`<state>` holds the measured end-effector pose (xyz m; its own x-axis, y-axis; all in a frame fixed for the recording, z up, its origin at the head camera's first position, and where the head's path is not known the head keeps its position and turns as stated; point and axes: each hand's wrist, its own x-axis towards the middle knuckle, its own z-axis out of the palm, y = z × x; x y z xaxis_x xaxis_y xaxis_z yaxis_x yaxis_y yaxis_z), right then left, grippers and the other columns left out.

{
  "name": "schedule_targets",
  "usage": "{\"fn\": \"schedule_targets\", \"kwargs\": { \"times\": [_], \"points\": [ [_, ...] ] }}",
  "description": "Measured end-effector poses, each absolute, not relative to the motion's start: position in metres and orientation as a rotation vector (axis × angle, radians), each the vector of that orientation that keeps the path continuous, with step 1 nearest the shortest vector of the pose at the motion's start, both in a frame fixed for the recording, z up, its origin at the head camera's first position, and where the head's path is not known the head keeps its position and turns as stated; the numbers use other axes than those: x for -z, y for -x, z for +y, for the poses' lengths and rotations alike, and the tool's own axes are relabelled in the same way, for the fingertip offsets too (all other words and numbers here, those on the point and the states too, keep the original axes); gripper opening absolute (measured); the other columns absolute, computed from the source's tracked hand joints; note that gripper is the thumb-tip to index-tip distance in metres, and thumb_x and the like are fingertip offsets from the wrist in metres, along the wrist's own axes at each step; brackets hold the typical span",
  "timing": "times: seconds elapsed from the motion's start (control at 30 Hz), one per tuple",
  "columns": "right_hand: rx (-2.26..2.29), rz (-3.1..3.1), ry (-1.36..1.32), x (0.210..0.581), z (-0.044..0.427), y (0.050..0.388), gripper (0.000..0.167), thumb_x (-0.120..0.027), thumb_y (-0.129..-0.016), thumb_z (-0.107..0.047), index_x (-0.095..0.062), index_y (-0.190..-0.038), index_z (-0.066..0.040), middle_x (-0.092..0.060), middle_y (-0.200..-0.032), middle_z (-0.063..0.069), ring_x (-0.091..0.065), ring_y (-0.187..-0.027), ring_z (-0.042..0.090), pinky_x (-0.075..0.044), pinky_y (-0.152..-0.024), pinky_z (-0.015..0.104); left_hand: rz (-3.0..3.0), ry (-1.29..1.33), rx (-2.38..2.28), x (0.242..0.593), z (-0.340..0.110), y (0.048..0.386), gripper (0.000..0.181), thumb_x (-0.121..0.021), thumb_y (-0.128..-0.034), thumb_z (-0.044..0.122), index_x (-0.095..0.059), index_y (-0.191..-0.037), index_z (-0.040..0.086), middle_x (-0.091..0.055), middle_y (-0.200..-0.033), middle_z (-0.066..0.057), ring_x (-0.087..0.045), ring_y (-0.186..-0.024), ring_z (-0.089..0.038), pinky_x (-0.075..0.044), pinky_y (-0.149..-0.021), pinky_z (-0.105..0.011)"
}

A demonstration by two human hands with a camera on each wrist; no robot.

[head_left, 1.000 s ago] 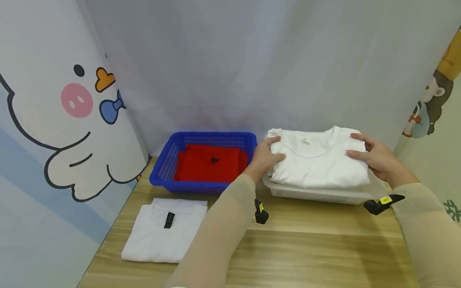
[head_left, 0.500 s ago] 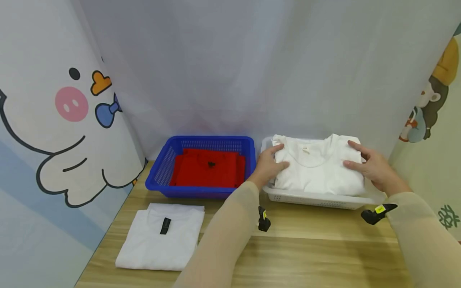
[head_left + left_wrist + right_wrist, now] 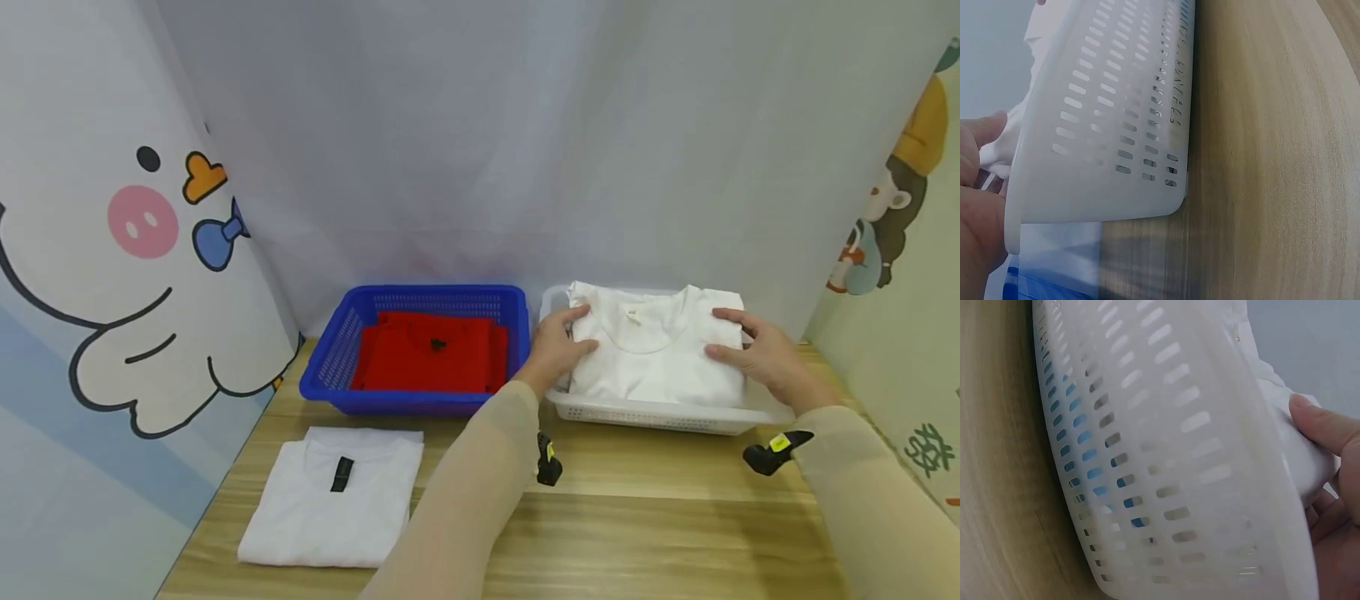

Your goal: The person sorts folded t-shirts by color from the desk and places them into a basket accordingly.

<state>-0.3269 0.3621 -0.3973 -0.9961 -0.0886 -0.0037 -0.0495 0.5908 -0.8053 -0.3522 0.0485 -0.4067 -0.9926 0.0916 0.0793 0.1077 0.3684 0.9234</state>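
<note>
A folded white T-shirt [image 3: 656, 358] with a round neckline and a small pale neck label lies in the white perforated basket [image 3: 660, 415]. My left hand [image 3: 555, 348] grips its left side, thumb on top. On the opposite side my right hand [image 3: 768, 360] pinches the edge; the right wrist view has the thumb pressed on the cloth [image 3: 1300, 456] and the other fingers curled beneath, partly hidden. In the left wrist view the basket wall [image 3: 1097, 112] hides most of the shirt. Whether the shirt touches the basket floor I cannot tell.
Left of the white basket stands a blue basket [image 3: 412, 402] with folded red shirts [image 3: 423, 362] in it. A second folded white shirt [image 3: 330, 512] with a black label lies on the wooden table [image 3: 637, 533], front left. A pale curtain [image 3: 480, 150] hangs behind the baskets.
Both hands have lowered the white T-shirt from above the white basket's rim down into it. The hands keep hold of its sides. The head view has shifted slightly.
</note>
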Motion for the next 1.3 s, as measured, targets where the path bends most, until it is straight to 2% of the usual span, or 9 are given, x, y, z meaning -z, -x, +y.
{"fn": "schedule_targets", "kwargs": {
  "times": [0.1, 0.2, 0.33, 0.5, 0.6, 0.8, 1.0, 1.13, 1.3],
  "points": [
    [1.295, 2.815, 0.130, 0.400, 0.360, 0.328, 0.085, -0.073, -0.083, -0.043, -0.031, -0.151, -0.014, -0.013, -0.155, 0.028, -0.024, -0.132, 0.056, -0.031, -0.101, 0.065, -2.603, 0.196, 1.716, 0.407, 0.048, 0.351, 0.060, -0.079, -0.0800, 0.011, -0.058, -0.135, 0.025, -0.058, -0.130, 0.001, -0.056, -0.109, -0.015, -0.049, -0.090, -0.029],
    [1.239, 2.848, 0.154, 0.403, 0.357, 0.328, 0.085, -0.072, -0.083, -0.045, -0.032, -0.150, -0.012, -0.017, -0.152, 0.031, -0.031, -0.128, 0.056, -0.035, -0.098, 0.064, -2.627, 0.204, 1.673, 0.408, 0.048, 0.349, 0.060, -0.079, -0.0802, 0.014, -0.057, -0.136, 0.023, -0.058, -0.129, 0.000, -0.056, -0.101, -0.014, -0.050, -0.085, -0.028],
    [1.209, 2.858, 0.160, 0.404, 0.352, 0.326, 0.084, -0.070, -0.085, -0.046, -0.031, -0.151, -0.010, -0.022, -0.151, 0.030, -0.040, -0.124, 0.051, -0.043, -0.092, 0.059, -2.623, 0.196, 1.704, 0.411, 0.047, 0.348, 0.062, -0.080, -0.0805, 0.018, -0.055, -0.137, 0.023, -0.052, -0.138, 0.001, -0.057, -0.112, -0.015, -0.051, -0.088, -0.029],
    [1.177, 2.853, 0.144, 0.402, 0.347, 0.323, 0.084, -0.067, -0.088, -0.047, -0.029, -0.151, -0.007, -0.027, -0.150, 0.028, -0.046, -0.121, 0.044, -0.049, -0.087, 0.049, -2.580, 0.223, 1.803, 0.415, 0.045, 0.347, 0.063, -0.078, -0.0821, 0.021, -0.053, -0.140, 0.025, -0.049, -0.142, 0.001, -0.057, -0.118, -0.019, -0.053, -0.084, -0.031],
    [1.165, 2.854, 0.140, 0.401, 0.346, 0.322, 0.084, -0.065, -0.088, -0.048, -0.029, -0.151, -0.006, -0.027, -0.149, 0.030, -0.043, -0.125, 0.045, -0.046, -0.092, 0.054, -2.570, 0.256, 1.807, 0.416, 0.044, 0.346, 0.064, -0.078, -0.0823, 0.024, -0.051, -0.141, 0.025, -0.047, -0.143, 0.002, -0.055, -0.120, -0.019, -0.053, -0.085, -0.032],
    [1.115, 2.884, 0.149, 0.398, 0.342, 0.319, 0.088, -0.063, -0.088, -0.054, -0.025, -0.152, -0.006, -0.023, -0.150, 0.032, -0.026, -0.134, 0.051, -0.030, -0.100, 0.067, -2.624, 0.292, 1.723, 0.412, 0.043, 0.343, 0.073, -0.079, -0.0787, 0.039, -0.047, -0.144, 0.029, -0.048, -0.143, 0.001, -0.048, -0.127, -0.020, -0.048, -0.094, -0.040],
    [1.090, 2.907, 0.219, 0.395, 0.335, 0.315, 0.096, -0.065, -0.087, -0.053, -0.011, -0.156, -0.013, -0.008, -0.157, 0.026, -0.010, -0.138, 0.053, -0.018, -0.101, 0.073, -2.669, 0.342, 1.676, 0.406, 0.042, 0.341, 0.088, -0.076, -0.0732, 0.058, -0.033, -0.148, 0.040, -0.037, -0.151, 0.000, -0.036, -0.137, -0.025, -0.038, -0.104, -0.049],
    [1.101, 2.924, 0.294, 0.390, 0.330, 0.308, 0.101, -0.067, -0.086, -0.049, -0.001, -0.156, -0.018, -0.002, -0.159, 0.021, -0.006, -0.140, 0.051, -0.016, -0.101, 0.073, -2.689, 0.467, 1.677, 0.398, 0.037, 0.336, 0.090, -0.073, -0.0759, 0.060, -0.025, -0.150, 0.043, -0.029, -0.155, 0.003, -0.031, -0.140, -0.025, -0.035, -0.106, -0.051],
    [1.109, 2.962, 0.357, 0.380, 0.329, 0.294, 0.102, -0.069, -0.087, -0.044, 0.004, -0.156, -0.023, 0.000, -0.160, 0.018, -0.007, -0.140, 0.050, -0.017, -0.099, 0.075, -2.736, 0.713, 1.536, 0.377, 0.016, 0.320, 0.088, -0.069, -0.0805, 0.057, -0.020, -0.152, 0.041, -0.028, -0.155, 0.005, -0.031, -0.140, -0.024, -0.035, -0.105, -0.053]
  ]
}}
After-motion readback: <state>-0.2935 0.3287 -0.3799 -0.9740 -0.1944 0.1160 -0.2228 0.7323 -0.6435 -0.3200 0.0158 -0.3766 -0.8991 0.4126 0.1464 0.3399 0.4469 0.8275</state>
